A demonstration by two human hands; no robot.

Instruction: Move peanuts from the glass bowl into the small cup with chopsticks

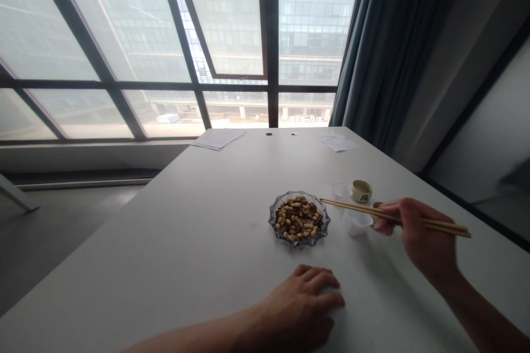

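– Holding what?
– Gripping chopsticks in the right hand, toward the right edge of the counter; resting the left hand, loosely curled and apparently empty, well inside that edge.
– Where to find the nuts?
– In the bowl, between the left hand and the far edge.
– How to pinch well?
– Bring both tips in low; squeeze one nut gently.

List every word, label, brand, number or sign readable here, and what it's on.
"风" (probable reading, slightly blurred): a single dark character on the side of the cup.
Left papers: too far off to read any print.
Right papers: likewise unreadable.
No other lettering can be made out.
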